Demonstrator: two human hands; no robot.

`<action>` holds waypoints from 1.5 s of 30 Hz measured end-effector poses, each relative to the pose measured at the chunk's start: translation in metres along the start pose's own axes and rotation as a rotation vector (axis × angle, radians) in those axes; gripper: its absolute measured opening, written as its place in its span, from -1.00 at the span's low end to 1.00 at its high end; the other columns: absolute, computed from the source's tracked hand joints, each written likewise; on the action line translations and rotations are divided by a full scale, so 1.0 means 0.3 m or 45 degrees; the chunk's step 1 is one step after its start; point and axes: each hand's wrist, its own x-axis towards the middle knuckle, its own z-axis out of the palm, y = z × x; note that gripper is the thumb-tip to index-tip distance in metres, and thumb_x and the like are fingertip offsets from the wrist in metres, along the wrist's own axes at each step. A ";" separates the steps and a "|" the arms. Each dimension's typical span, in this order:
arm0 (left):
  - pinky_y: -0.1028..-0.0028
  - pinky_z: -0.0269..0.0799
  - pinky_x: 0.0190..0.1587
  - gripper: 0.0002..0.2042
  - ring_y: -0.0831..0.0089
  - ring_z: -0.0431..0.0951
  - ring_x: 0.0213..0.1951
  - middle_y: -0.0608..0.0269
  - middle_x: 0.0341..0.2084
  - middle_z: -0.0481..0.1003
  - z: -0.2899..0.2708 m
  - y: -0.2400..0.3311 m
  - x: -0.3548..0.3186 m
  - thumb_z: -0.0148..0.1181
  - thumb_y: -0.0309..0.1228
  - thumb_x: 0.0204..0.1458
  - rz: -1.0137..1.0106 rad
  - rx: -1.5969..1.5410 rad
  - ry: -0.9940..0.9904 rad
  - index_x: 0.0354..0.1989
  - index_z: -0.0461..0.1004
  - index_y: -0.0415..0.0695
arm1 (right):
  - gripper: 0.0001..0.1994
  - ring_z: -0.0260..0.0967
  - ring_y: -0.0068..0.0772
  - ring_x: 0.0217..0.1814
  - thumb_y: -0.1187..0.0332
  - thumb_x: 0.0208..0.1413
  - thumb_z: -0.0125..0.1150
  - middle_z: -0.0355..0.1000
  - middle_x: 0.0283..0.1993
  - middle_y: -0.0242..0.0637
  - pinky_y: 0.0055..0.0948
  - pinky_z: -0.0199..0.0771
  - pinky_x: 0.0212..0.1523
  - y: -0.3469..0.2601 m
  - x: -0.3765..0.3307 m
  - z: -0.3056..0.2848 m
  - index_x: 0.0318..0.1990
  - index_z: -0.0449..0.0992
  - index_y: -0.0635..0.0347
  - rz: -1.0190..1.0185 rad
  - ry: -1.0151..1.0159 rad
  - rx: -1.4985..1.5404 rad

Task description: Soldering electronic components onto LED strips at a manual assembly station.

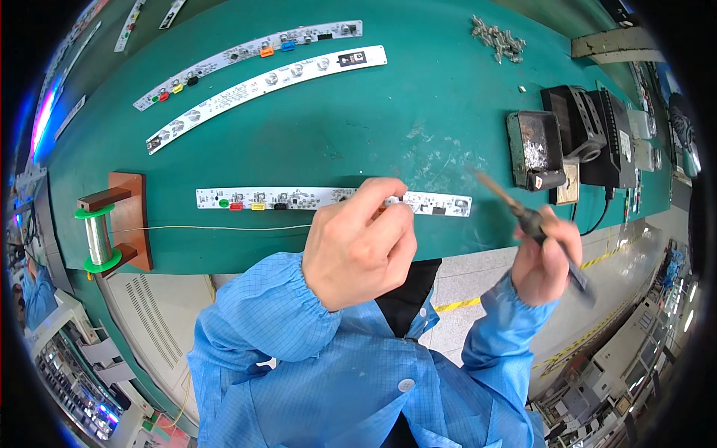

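Over one of three near boards [306, 198], curled left fingers [366, 201] are hiding any hold, right fingers [562, 228] clenching one soldering iron [532, 222]

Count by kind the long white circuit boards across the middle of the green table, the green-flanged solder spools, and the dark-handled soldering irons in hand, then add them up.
Long white circuit boards: 3 (near board, middle board, far board)
Green-flanged solder spool: 1
Dark-handled soldering iron, in the right hand: 1
Total: 5
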 end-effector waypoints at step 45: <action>0.17 0.47 -0.45 -0.82 -0.06 0.52 -0.56 -0.14 -0.61 0.48 0.070 0.004 0.620 0.06 -0.45 -0.13 0.206 0.538 -0.461 -0.62 0.49 -0.31 | -0.52 0.39 -0.15 0.01 0.26 0.24 0.00 0.39 0.06 0.18 -0.22 0.32 0.09 0.123 -0.030 -0.011 0.22 0.17 0.36 -0.353 0.521 -0.584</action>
